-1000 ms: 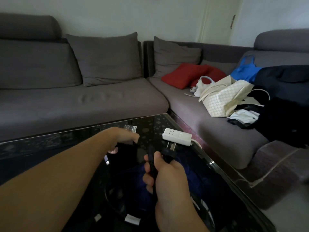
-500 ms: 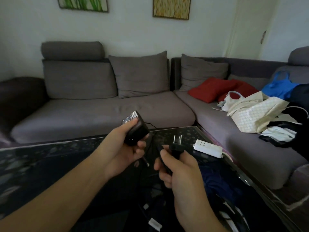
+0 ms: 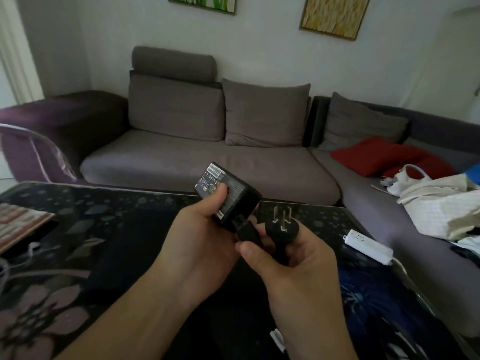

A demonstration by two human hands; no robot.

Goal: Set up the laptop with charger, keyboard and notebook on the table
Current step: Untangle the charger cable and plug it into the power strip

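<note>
1. The charger (image 3: pixel 228 194) is a black brick with a white-and-grey label on its upper end; the print is too small and blurred to read.
2. The left hand (image 3: pixel 200 245) is curled round the charger, thumb pressed on the labelled face and fingers wrapped underneath, holding it tilted above the surface (image 3: pixel 109 229).
3. The right hand (image 3: pixel 293 266) is clamped on the plug (image 3: pixel 282 229), a round black moulded head with flat metal prongs pointing up and away. The thumb lies over the black connector (image 3: pixel 246 233) that meets the lower end of the charger.
4. Both hands are close together, just above the middle of the surface.
5. The surface is dark, glossy glass with a pale floral pattern, purple-grey blooms at the near left.
6. A white power strip (image 3: pixel 368 246) lies on the right part of the surface, near the plug but apart from it. It is a smooth plastic bar with socket holes on top.
7. At the left edge a flat thing with a reddish, wood-like border (image 3: pixel 20 224) rests on the surface; I cannot tell what it is.
8. Behind stands a grey fabric sofa (image 3: pixel 207 162) with square back cushions. A red cushion (image 3: pixel 376 157) and a cream quilted bag (image 3: pixel 446 206) lie on its right section.
9. Two framed pictures hang on the wall, one green (image 3: pixel 205 2), one yellow (image 3: pixel 335 15).
</note>
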